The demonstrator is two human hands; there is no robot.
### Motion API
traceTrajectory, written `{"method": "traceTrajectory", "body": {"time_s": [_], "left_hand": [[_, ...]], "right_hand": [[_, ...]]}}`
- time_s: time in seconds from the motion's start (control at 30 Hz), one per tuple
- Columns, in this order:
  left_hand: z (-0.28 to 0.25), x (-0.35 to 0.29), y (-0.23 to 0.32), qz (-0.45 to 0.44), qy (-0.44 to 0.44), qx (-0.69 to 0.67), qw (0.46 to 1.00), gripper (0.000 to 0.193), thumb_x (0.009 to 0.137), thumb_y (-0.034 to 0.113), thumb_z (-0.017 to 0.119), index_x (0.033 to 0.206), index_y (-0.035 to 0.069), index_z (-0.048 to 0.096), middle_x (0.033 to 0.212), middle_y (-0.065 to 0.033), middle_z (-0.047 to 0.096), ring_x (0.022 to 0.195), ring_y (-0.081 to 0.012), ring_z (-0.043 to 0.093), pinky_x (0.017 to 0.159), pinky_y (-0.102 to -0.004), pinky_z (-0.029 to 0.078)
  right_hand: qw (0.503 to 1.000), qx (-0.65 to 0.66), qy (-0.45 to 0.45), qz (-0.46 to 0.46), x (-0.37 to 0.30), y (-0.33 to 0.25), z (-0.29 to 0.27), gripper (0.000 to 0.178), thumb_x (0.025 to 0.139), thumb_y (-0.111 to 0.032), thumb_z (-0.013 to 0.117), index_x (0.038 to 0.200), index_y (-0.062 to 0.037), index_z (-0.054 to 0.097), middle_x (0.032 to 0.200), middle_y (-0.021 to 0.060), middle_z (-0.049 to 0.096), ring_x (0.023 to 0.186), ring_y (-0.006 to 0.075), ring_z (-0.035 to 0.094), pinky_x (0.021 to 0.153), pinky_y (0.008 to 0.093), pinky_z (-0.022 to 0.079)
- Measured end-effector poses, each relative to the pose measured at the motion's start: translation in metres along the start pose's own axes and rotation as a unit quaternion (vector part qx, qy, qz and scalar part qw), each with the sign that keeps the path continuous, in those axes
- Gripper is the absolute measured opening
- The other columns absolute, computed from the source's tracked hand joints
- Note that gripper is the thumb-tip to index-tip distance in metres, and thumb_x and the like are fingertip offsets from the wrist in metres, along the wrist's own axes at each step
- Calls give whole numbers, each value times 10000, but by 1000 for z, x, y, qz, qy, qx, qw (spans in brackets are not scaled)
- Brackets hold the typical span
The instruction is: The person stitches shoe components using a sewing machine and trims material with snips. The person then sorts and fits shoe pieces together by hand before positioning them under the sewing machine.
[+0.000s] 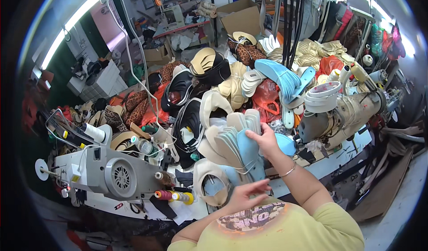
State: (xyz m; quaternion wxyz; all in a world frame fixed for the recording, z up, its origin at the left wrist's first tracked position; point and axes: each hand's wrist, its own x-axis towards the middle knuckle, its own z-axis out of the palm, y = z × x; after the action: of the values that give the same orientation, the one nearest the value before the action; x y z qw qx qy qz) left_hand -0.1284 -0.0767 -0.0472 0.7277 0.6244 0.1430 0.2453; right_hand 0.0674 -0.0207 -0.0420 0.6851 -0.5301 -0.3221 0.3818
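A stack of shoe insoles [248,149], pale blue and beige, stands tilted in front of my chest. My right hand [267,141] grips its right side, thumb on the blue face, the other fingers mostly hidden. A thin tie runs round the lower part of the stack. Just below it, my left hand [248,194] is open with its fingers stretched out to the right; whether they touch the stack I cannot tell. Left of the insoles sit cream ring-shaped shoe pieces [211,182].
A grey sewing machine [138,173] with thread spools [174,196] stands at left, another machine [343,112] at right. Shoe parts heap across the table behind, among them blue insoles [278,74] and red plastic bags [266,97]. Black cords [293,28] hang overhead.
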Motion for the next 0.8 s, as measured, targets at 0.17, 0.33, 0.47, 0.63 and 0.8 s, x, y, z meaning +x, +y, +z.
{"method": "traceTrajectory", "body": {"time_s": [0.17,0.33,0.47,0.63,0.8], "left_hand": [[-30,18,-58,137,241,458,845,592,738,16,686,1273,14,433,1279,-145,472,1161,-216,482,910,-344,452],[-47,5,-152,-148,280,97,943,692,749,70,694,1330,11,323,1314,-168,394,1154,-293,483,897,-377,468],[-37,5,-152,-160,258,168,938,703,758,79,691,1339,-6,304,1295,-177,389,1145,-289,487,897,-372,468],[-38,9,-148,-178,287,141,931,686,766,59,667,1340,-15,299,1293,-165,418,1112,-268,505,903,-357,455],[-35,11,-140,-181,289,117,933,688,770,16,639,1352,-12,273,1314,-165,399,1109,-267,508,912,-355,447]], "right_hand": [[969,-233,49,62,2,71,-19,515,763,-283,719,1099,62,538,952,164,648,879,213,620,803,313,485],[979,-200,22,36,-38,103,-35,440,865,-206,586,1196,69,495,1103,210,599,1017,261,597,846,335,473],[953,-292,-38,66,-73,115,-58,438,875,-133,566,1268,17,446,1218,168,540,1103,239,547,913,324,449],[918,-393,-49,-2,-82,120,-58,460,800,-113,639,1212,21,484,1144,174,556,1015,266,582,846,342,479],[917,-396,-55,-8,-81,118,-57,429,775,-118,659,1164,9,530,1085,168,571,969,266,594,828,344,483]]}}
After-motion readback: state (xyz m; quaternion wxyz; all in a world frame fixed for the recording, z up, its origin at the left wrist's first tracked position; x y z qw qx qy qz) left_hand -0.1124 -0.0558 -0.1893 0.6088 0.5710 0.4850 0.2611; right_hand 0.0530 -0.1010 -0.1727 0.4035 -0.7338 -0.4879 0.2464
